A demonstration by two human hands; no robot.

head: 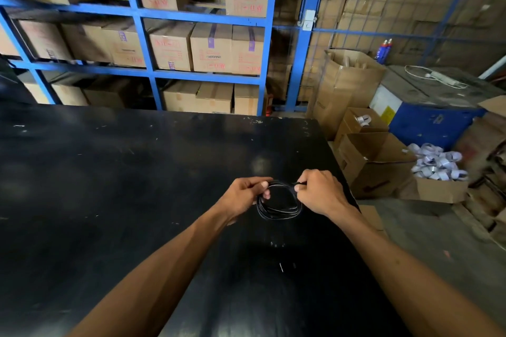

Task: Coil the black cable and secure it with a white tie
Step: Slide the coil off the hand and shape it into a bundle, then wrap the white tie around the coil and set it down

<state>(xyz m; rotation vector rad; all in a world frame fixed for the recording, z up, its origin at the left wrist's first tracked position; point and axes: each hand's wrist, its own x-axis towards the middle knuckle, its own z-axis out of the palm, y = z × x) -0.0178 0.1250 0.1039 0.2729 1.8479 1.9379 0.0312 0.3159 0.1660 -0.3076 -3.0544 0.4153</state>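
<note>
The black cable [279,210] hangs as a round coil of several loops between both hands, just above the black table [109,186]. My left hand [242,194] pinches the coil's upper left side with thumb and fingers. My right hand [320,191] grips the coil's upper right side, with a short cable end pinched at its fingertips. A thin white sliver [281,267] lies on the table near me; I cannot tell whether it is a tie.
Open cardboard boxes [375,161] stand on the floor right of the table, one heaped with white coiled pieces [438,163]. Blue shelving [142,35] with cartons fills the back. A blue machine [432,107] sits at the far right.
</note>
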